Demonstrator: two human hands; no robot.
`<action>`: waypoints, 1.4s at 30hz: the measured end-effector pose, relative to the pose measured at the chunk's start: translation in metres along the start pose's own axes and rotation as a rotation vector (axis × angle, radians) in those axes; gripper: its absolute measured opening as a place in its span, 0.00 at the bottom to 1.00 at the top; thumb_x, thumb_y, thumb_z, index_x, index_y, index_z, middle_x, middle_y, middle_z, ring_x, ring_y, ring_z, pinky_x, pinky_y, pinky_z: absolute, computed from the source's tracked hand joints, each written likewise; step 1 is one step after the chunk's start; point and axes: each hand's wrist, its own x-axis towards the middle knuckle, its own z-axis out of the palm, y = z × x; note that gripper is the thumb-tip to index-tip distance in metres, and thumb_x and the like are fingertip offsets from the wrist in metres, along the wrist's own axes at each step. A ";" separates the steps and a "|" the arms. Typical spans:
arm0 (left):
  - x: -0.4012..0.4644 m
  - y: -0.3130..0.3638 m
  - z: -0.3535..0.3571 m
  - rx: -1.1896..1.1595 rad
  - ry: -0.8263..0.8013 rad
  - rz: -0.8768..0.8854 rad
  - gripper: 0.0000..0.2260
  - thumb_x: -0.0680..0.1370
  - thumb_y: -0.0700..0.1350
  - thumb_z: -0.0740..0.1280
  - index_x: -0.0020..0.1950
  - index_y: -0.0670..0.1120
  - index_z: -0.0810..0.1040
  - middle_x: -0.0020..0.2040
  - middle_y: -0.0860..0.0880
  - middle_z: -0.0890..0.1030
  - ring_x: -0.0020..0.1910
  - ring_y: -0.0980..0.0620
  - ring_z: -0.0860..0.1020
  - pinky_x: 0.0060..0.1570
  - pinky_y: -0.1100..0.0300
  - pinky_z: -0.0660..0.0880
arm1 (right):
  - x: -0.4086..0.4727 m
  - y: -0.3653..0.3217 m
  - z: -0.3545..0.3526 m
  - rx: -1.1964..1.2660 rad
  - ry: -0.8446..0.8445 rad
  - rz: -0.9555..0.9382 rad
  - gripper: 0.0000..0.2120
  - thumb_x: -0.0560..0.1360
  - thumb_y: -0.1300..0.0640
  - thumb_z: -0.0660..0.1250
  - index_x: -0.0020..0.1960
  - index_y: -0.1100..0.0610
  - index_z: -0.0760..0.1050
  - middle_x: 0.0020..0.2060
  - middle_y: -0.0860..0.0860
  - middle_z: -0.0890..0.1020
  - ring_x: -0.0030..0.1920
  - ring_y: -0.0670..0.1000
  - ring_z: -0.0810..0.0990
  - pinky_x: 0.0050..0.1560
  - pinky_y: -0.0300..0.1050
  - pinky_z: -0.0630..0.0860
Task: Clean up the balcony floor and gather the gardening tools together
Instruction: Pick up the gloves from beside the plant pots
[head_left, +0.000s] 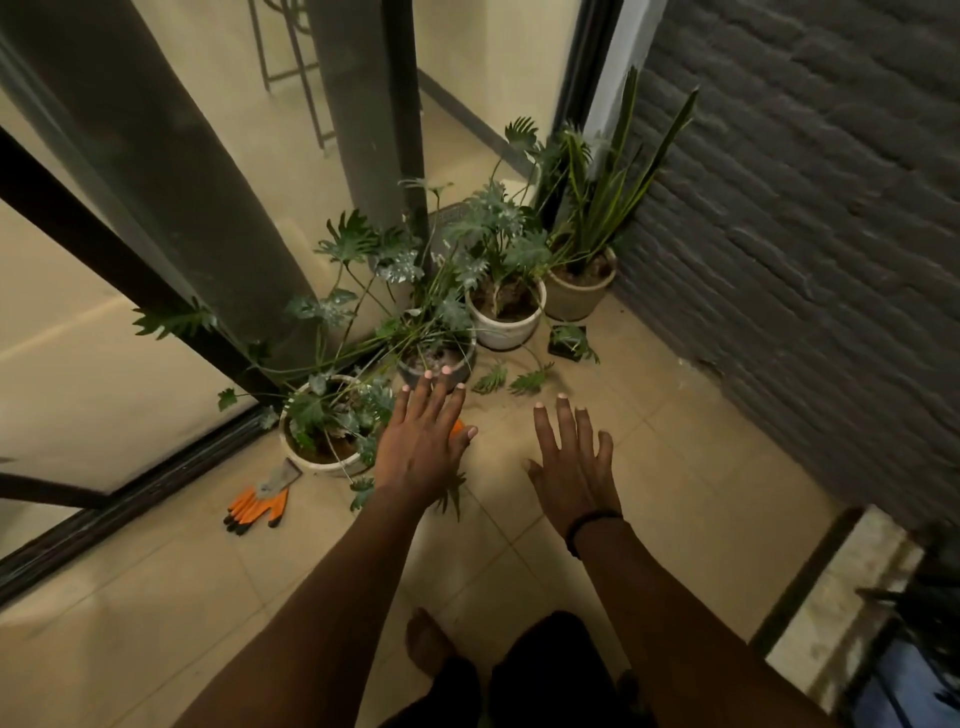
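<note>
Left hand (423, 447): held out over the floor, palm down, fingers straight and spread, holding nothing. A small orange object (457, 427) shows just past its right edge, mostly hidden; what it is cannot be told.

Right hand (574, 467): also held out palm down, fingers straight and spread wide, holding nothing. A dark band sits on its wrist.

Balcony floor (649, 467): pale tiles, with soil scattered on them just beyond the fingertips.

Orange gloves (257, 506): a pair with dark fingertips and grey cuffs, lying flat on the floor at near left, just beside the nearest pot.

Nearest pot (319, 460): pale, round, with a leafy plant, left of the left hand.

Dark pot (436, 364): just beyond the left hand's fingertips, with long-stemmed leaves.

White pot (506, 325): farther back, centre, with split-leaf foliage.

Beige pot (579, 293): farthest, in the corner against the brick wall (805, 208), with tall upright blade leaves.

Fallen leaves (511, 379): lying on the tiles between the dark pot and the right hand.

Small dark object (566, 340): on the floor right of the white pot, partly under a leaf.

Glass panels with dark frames (156, 291): along the left side.
</note>
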 end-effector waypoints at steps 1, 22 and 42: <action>0.003 0.000 0.000 0.003 -0.008 0.000 0.29 0.84 0.61 0.43 0.82 0.50 0.47 0.82 0.47 0.42 0.81 0.45 0.41 0.79 0.47 0.40 | 0.004 0.001 -0.001 0.002 -0.002 0.002 0.37 0.75 0.43 0.67 0.78 0.56 0.58 0.76 0.61 0.61 0.73 0.64 0.64 0.65 0.64 0.65; 0.086 0.038 0.023 -0.062 -0.085 -0.192 0.28 0.84 0.61 0.44 0.82 0.50 0.51 0.82 0.47 0.47 0.81 0.46 0.45 0.79 0.46 0.45 | 0.126 0.073 0.024 -0.054 -0.170 -0.246 0.39 0.74 0.44 0.69 0.79 0.55 0.57 0.76 0.60 0.61 0.74 0.64 0.63 0.67 0.66 0.64; 0.248 -0.060 0.487 -0.154 -0.104 -0.030 0.25 0.75 0.48 0.71 0.70 0.41 0.74 0.72 0.40 0.73 0.68 0.41 0.74 0.65 0.51 0.71 | 0.344 -0.049 0.495 -0.216 -0.355 -0.654 0.22 0.83 0.57 0.51 0.77 0.51 0.57 0.77 0.54 0.58 0.74 0.58 0.62 0.69 0.54 0.62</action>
